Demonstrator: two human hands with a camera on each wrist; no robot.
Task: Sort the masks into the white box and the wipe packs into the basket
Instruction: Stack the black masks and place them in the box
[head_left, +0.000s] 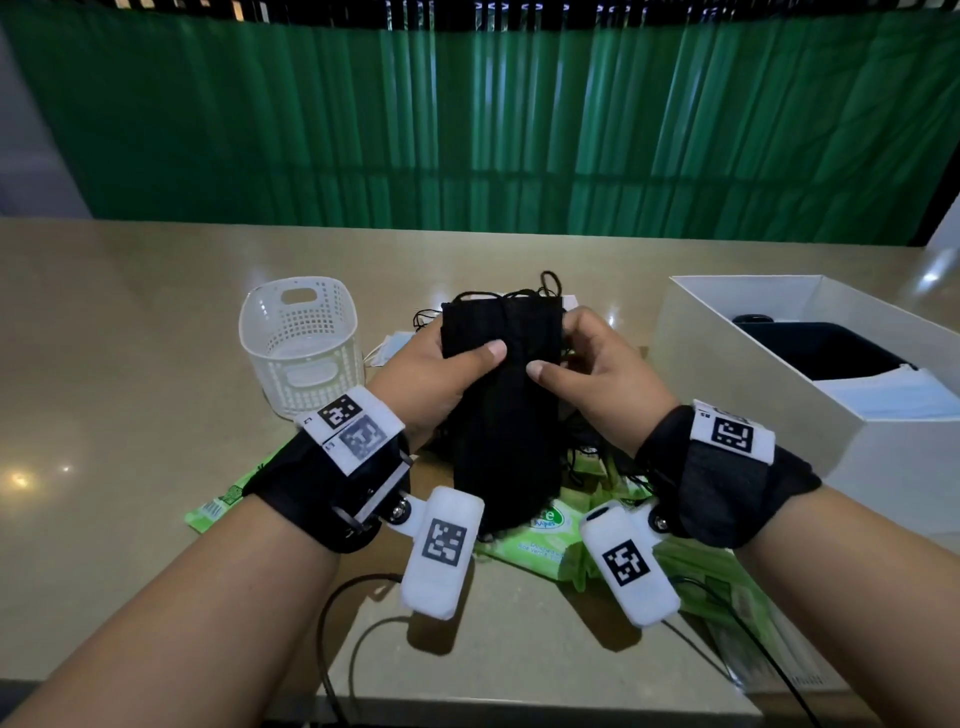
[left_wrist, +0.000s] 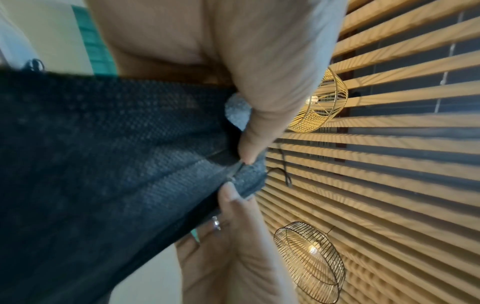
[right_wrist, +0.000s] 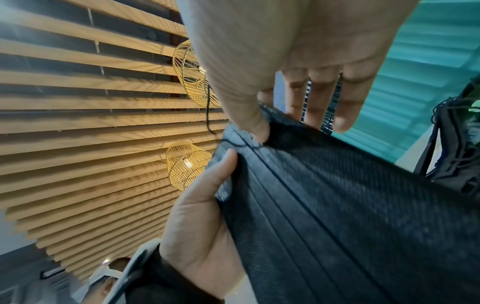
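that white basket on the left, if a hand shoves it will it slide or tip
The basket looks like thin perforated plastic and nothing shows inside, so it is probably light and would likely slide on the glossy table. It stands taller than its base is wide, so a push near the rim might tip it.

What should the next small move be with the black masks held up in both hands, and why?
Probably carry the black masks right and lower them into the white box. Both the left hand and right hand already grip the stack above the table, the box is open with masks inside, and the basket is meant for wipe packs.
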